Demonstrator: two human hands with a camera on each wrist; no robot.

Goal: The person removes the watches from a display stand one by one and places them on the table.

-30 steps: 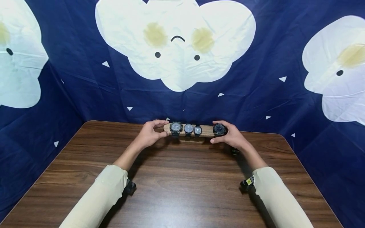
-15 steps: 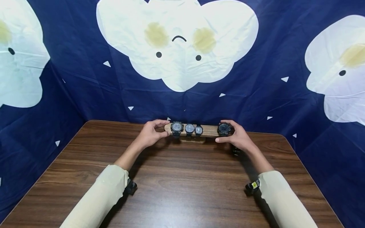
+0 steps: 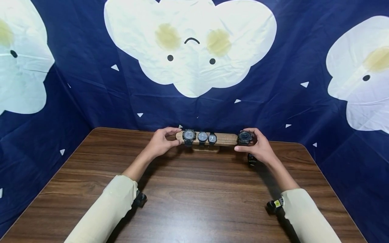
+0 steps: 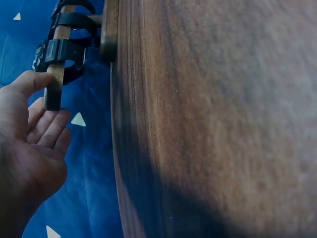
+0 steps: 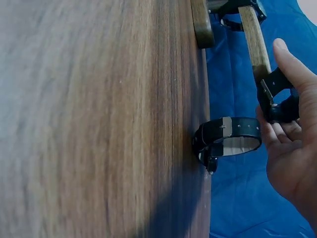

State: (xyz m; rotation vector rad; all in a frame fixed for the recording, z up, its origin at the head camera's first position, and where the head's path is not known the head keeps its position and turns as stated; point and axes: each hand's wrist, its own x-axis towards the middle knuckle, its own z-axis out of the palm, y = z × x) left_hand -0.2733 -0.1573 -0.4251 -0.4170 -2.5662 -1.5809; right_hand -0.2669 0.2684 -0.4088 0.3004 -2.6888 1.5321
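Observation:
A wooden watch stand [image 3: 227, 139] stands at the table's far edge, its horizontal bar raised on a base [image 3: 206, 148]. My left hand [image 3: 161, 142] pinches the bar's left end between thumb and fingers, as the left wrist view also shows. Beside it on the bar sit a large dark watch [image 3: 189, 135], a round-faced watch [image 3: 202, 136] and a smaller square-faced watch [image 3: 212, 138]. My right hand [image 3: 262, 147] holds a chunky black watch [image 3: 244, 137] right at the bar's right end; in the right wrist view its looped strap [image 5: 277, 82] overlaps the bar's tip.
Another black watch [image 5: 237, 134], its strap buckled in a loop, lies on the table near the far edge, below my right hand. The brown wooden table [image 3: 194, 189] spreads out in front. Blue cloth [image 3: 121, 101] with white clouds hangs close behind and at both sides.
My right hand has moved right, carrying the black watch along the bar to its right end. My left hand keeps its grip on the left end.

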